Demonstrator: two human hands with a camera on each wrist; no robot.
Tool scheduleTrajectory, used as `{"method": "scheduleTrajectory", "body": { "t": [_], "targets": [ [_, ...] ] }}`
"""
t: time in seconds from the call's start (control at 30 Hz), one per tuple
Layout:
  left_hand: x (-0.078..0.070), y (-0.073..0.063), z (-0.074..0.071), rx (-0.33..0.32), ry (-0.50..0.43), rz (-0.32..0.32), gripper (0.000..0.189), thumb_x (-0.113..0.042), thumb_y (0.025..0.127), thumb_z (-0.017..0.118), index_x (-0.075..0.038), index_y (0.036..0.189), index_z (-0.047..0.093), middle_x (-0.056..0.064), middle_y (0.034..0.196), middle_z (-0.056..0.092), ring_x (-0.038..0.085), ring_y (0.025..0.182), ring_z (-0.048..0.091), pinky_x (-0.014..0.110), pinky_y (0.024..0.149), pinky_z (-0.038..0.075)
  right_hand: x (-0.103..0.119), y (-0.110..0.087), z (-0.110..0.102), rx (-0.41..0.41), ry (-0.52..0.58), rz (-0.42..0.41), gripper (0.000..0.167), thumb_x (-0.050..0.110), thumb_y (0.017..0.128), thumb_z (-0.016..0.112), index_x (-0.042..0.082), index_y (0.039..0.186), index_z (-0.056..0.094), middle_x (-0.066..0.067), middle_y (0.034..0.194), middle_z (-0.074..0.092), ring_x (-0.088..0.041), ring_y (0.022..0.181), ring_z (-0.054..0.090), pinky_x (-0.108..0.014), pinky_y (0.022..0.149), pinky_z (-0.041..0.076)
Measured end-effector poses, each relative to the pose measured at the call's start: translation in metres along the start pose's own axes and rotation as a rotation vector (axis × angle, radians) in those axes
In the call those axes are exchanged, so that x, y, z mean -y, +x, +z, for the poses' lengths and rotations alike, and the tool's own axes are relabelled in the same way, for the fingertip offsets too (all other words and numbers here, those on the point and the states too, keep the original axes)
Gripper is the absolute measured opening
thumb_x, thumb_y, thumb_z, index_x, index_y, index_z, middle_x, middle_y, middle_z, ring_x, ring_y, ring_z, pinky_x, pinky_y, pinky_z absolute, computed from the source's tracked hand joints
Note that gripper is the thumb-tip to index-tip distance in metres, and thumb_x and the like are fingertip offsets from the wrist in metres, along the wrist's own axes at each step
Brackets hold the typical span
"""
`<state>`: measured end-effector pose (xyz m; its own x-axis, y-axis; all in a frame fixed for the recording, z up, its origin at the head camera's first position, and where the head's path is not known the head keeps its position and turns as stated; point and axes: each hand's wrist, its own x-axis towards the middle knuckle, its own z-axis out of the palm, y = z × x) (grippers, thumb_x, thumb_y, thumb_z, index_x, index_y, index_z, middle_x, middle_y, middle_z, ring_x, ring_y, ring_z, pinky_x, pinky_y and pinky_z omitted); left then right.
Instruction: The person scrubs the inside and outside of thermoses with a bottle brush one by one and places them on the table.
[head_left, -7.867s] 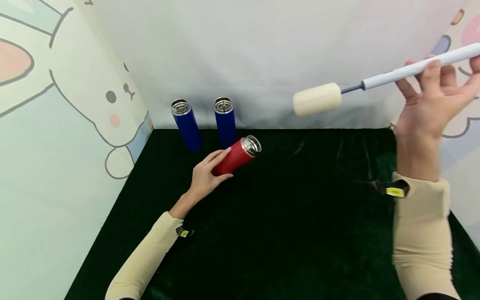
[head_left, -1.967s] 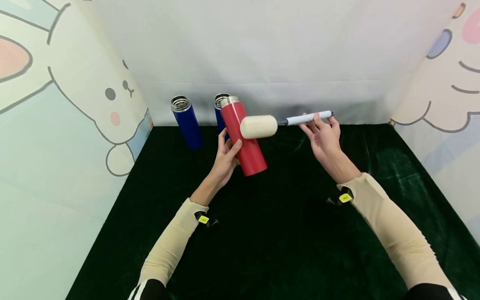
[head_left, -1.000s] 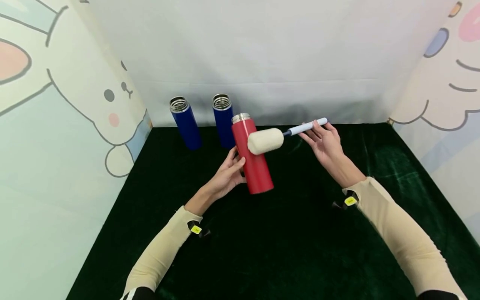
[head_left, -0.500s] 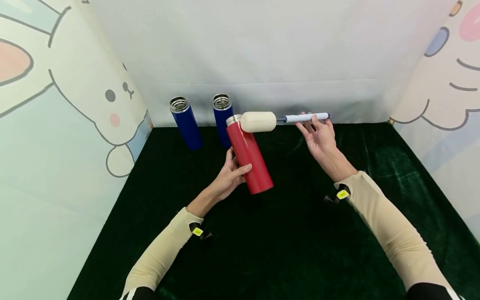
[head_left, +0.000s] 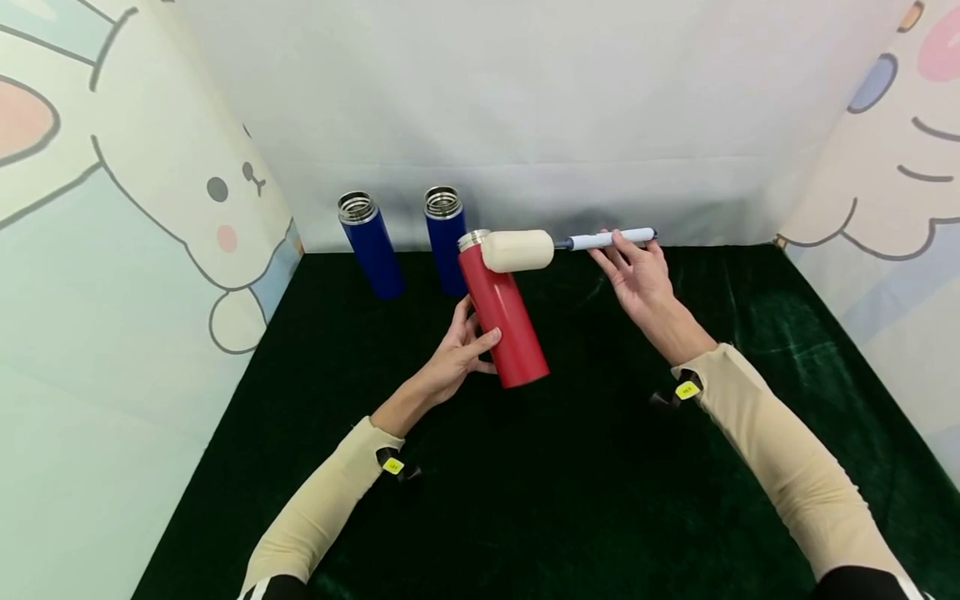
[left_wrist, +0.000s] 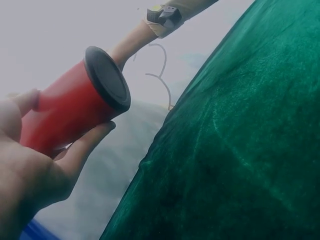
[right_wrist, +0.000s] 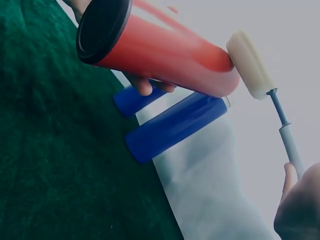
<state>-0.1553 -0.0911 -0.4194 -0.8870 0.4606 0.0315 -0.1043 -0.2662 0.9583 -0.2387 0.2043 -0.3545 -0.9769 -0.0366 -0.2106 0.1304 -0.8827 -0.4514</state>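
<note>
My left hand (head_left: 448,357) grips a red bottle (head_left: 510,321) by its side, thumb across the front. The bottle is held tilted above the table, its lidless metal neck up and leaning left. In the left wrist view its black base (left_wrist: 107,80) shows. My right hand (head_left: 643,282) pinches the pale handle of a sponge bottle brush (head_left: 525,250) between thumb and fingers. The brush lies nearly level, its cream sponge head against the outside of the red bottle just below the neck. In the right wrist view the sponge head (right_wrist: 250,65) meets the bottle's upper side.
Two blue bottles (head_left: 371,246) without lids stand upright at the back left of the dark green cloth-covered table (head_left: 570,483). The nearer-to-centre blue bottle (head_left: 446,242) is just behind the red one. A white cloth backdrop (head_left: 525,108) rises behind; printed panels stand at both sides.
Earlier the brush was up at the right, apart from the red bottle. Since then its sponge has come onto the bottle's outside and shifted along it. The bottle has turned neck up.
</note>
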Motion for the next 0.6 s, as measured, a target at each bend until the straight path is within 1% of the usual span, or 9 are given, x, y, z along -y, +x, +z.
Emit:
{"method": "scheduleTrajectory", "body": {
  "t": [0.07, 0.2, 0.23, 0.3, 0.37, 0.4, 0.43, 0.47, 0.6],
  "targets": [
    [-0.001, 0.000, -0.002, 0.000, -0.029, 0.005, 0.073, -0.015, 0.106, 0.051, -0.034, 0.159, 0.005, 0.010, 0.161, 0.032, 0.037, 0.139, 0.048, 0.058, 0.089, 0.058, 0.000, -0.001, 0.000, -0.004, -0.040, 0.009, 0.039, -0.008, 0.092, 0.066, 0.014, 0.113, 0.043, -0.008, 0.128, 0.054, -0.022, 0.117, 0.068, -0.042, 0.099, 0.056],
    [-0.004, 0.000, -0.005, 0.004, -0.114, 0.035, 0.070, -0.012, 0.105, 0.050, -0.032, 0.158, 0.009, 0.013, 0.159, 0.033, 0.033, 0.133, 0.053, 0.051, 0.086, 0.060, 0.004, -0.007, -0.007, -0.008, -0.115, 0.048, 0.039, -0.005, 0.091, 0.068, 0.014, 0.111, 0.040, -0.005, 0.132, 0.052, -0.022, 0.122, 0.067, -0.041, 0.096, 0.058],
    [-0.005, 0.000, -0.006, 0.004, -0.130, 0.045, 0.071, -0.011, 0.104, 0.050, -0.032, 0.158, 0.009, 0.014, 0.159, 0.032, 0.032, 0.133, 0.053, 0.050, 0.086, 0.060, 0.005, -0.009, -0.009, -0.008, -0.134, 0.066, 0.042, -0.004, 0.092, 0.068, 0.017, 0.117, 0.041, -0.004, 0.135, 0.051, -0.021, 0.122, 0.066, -0.040, 0.096, 0.058],
    [-0.007, 0.000, -0.008, -0.004, -0.151, 0.059, 0.072, -0.010, 0.104, 0.049, -0.032, 0.158, 0.008, 0.013, 0.159, 0.030, 0.032, 0.133, 0.052, 0.049, 0.086, 0.060, 0.008, -0.013, -0.015, -0.001, -0.160, 0.107, 0.057, -0.003, 0.093, 0.067, 0.025, 0.135, 0.039, -0.002, 0.140, 0.049, -0.020, 0.123, 0.066, -0.039, 0.098, 0.058],
    [-0.008, 0.000, -0.010, -0.019, -0.158, 0.061, 0.074, -0.010, 0.104, 0.050, -0.033, 0.158, 0.005, 0.011, 0.160, 0.027, 0.032, 0.135, 0.050, 0.051, 0.088, 0.059, 0.011, -0.016, -0.022, 0.013, -0.173, 0.155, 0.078, -0.003, 0.095, 0.064, 0.034, 0.153, 0.027, -0.002, 0.143, 0.047, -0.020, 0.120, 0.067, -0.038, 0.100, 0.057],
    [-0.008, 0.000, -0.011, -0.029, -0.157, 0.061, 0.075, -0.010, 0.104, 0.049, -0.033, 0.158, 0.004, 0.010, 0.160, 0.026, 0.033, 0.136, 0.048, 0.052, 0.090, 0.058, 0.013, -0.017, -0.026, 0.024, -0.194, 0.176, 0.086, -0.003, 0.096, 0.063, 0.038, 0.157, 0.019, -0.001, 0.144, 0.046, -0.019, 0.119, 0.068, -0.037, 0.100, 0.057],
    [-0.009, 0.000, -0.012, -0.040, -0.154, 0.062, 0.076, -0.010, 0.104, 0.049, -0.034, 0.158, 0.002, 0.009, 0.161, 0.024, 0.033, 0.138, 0.046, 0.054, 0.092, 0.057, 0.014, -0.018, -0.029, 0.035, -0.217, 0.198, 0.091, -0.002, 0.097, 0.061, 0.042, 0.160, 0.012, -0.001, 0.144, 0.046, -0.019, 0.118, 0.068, -0.036, 0.101, 0.057],
    [-0.009, 0.000, -0.014, -0.054, -0.155, 0.060, 0.077, -0.009, 0.104, 0.049, -0.036, 0.158, 0.001, 0.008, 0.161, 0.023, 0.034, 0.139, 0.045, 0.056, 0.094, 0.056, 0.015, -0.019, -0.033, 0.052, -0.237, 0.216, 0.092, -0.002, 0.098, 0.060, 0.042, 0.161, 0.008, -0.001, 0.143, 0.046, -0.019, 0.117, 0.068, -0.036, 0.101, 0.056],
    [-0.011, 0.000, -0.019, -0.085, -0.156, 0.067, 0.079, -0.008, 0.105, 0.047, -0.043, 0.157, -0.002, 0.008, 0.160, 0.024, 0.037, 0.142, 0.042, 0.067, 0.100, 0.049, 0.018, -0.021, -0.044, 0.093, -0.333, 0.262, 0.094, 0.000, 0.101, 0.057, 0.040, 0.162, -0.002, -0.001, 0.141, 0.047, -0.018, 0.116, 0.068, -0.035, 0.103, 0.056]
  ]
}}
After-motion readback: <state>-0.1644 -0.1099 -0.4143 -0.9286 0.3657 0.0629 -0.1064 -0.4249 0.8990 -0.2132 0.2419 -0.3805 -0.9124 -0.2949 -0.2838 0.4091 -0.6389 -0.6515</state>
